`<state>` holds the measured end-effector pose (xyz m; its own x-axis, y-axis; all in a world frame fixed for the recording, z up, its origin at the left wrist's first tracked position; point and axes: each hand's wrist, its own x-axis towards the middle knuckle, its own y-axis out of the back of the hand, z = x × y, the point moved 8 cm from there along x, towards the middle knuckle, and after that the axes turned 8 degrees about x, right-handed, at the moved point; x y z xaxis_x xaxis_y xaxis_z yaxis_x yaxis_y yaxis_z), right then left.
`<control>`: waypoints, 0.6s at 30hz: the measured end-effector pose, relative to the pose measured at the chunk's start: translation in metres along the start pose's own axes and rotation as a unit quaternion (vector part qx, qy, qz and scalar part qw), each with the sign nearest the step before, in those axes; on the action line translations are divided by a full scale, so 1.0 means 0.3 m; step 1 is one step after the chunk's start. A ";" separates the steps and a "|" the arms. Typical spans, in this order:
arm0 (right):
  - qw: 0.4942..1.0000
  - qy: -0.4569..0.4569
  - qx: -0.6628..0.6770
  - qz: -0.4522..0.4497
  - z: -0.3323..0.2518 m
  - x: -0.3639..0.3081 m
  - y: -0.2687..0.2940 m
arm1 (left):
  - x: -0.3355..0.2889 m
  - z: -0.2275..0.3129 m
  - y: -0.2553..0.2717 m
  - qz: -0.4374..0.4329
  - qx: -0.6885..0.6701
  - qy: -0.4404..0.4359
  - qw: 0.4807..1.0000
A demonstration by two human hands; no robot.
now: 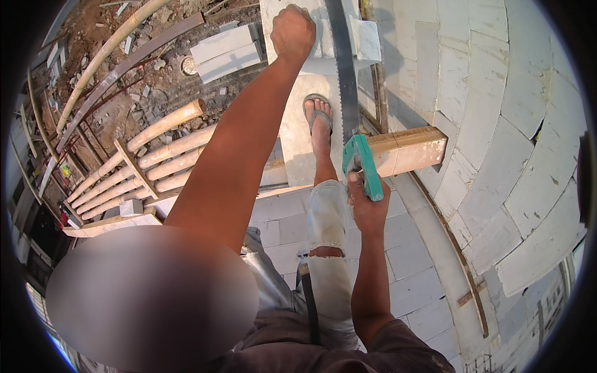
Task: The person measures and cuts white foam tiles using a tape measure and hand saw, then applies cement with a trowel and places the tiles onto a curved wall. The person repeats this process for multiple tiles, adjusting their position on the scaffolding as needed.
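Observation:
My right hand [371, 208] is wrapped round the green handle [369, 169] of a hand saw. The saw's long toothed blade [346, 68] points away from me and lies across a pale, light-grey building block [322, 46]. My left hand [292, 34] is closed, with its knuckles up, at the left end of that block; whatever its fingers may hold is hidden. Under the block runs a dusty plank [292, 133]. One sandalled foot [318, 115] stands on this plank, just left of the blade.
A block wall [485, 112] rises close on the right, with a wooden beam [410, 151] jutting from it. Bamboo poles [168, 152] lie to the left. Beyond them, more pale blocks [227, 53] rest on rubble-strewn ground. A blurred oval covers the lower left.

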<state>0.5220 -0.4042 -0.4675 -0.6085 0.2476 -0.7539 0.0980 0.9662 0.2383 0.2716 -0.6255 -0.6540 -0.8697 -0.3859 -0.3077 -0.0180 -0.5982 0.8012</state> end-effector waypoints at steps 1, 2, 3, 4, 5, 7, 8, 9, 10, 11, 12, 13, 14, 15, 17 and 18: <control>1.000 0.007 -0.008 -0.002 0.013 -0.068 0.011 | -0.004 0.002 0.000 -0.017 0.007 0.005 1.000; 1.000 0.024 -0.009 -0.008 0.031 -0.105 0.010 | 0.024 0.025 0.012 -0.010 0.010 -0.006 1.000; 0.999 0.031 -0.029 -0.005 0.048 -0.143 0.039 | -0.004 0.025 0.006 -0.013 0.015 -0.005 1.000; 0.998 0.045 -0.046 -0.007 0.058 -0.153 0.051 | -0.028 0.018 0.004 -0.016 0.021 -0.004 1.000; 1.000 0.015 -0.016 -0.007 0.060 -0.127 0.048 | -0.048 0.029 0.018 -0.009 0.009 -0.001 1.000; 0.999 -0.018 0.030 -0.016 0.070 -0.008 0.008 | -0.047 0.015 0.005 -0.007 -0.003 -0.009 1.000; 0.997 -0.025 0.067 -0.027 0.076 0.013 -0.008 | -0.044 0.008 0.019 -0.002 -0.004 -0.010 1.000; 0.993 -0.032 0.104 -0.039 0.082 0.029 -0.024 | -0.032 0.013 0.021 -0.004 -0.003 -0.002 1.000; 0.988 -0.040 0.140 -0.050 0.089 0.039 -0.038 | -0.014 0.026 0.019 -0.006 -0.002 0.007 1.000; 0.975 -0.077 0.203 -0.055 0.130 0.013 -0.030 | -0.042 0.013 0.018 -0.019 0.002 0.022 1.000; 0.957 -0.103 0.265 -0.060 0.170 0.021 -0.012 | -0.047 0.015 0.017 -0.018 -0.001 0.014 1.000; 0.934 -0.128 0.327 -0.065 0.203 0.027 0.001 | -0.059 0.016 0.017 -0.018 -0.004 0.005 1.000; 0.907 -0.152 0.381 -0.095 0.218 0.033 -0.004 | -0.069 0.017 0.015 -0.016 -0.007 -0.003 1.000; 0.875 -0.174 0.433 -0.126 0.226 0.039 -0.011 | -0.079 0.010 0.007 -0.014 -0.007 -0.003 1.000; 0.867 -0.171 0.448 -0.137 0.211 0.039 -0.018 | -0.093 -0.005 -0.009 -0.009 -0.006 -0.005 1.000; 0.907 -0.126 0.383 -0.120 0.177 0.035 -0.002 | -0.095 -0.011 -0.007 0.002 -0.015 -0.017 1.000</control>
<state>0.5573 -0.3982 -0.5082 -0.4951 -0.0606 -0.8667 0.5642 0.7362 -0.3738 0.2982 -0.6156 -0.6486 -0.8857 -0.3653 -0.2867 0.0004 -0.6180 0.7862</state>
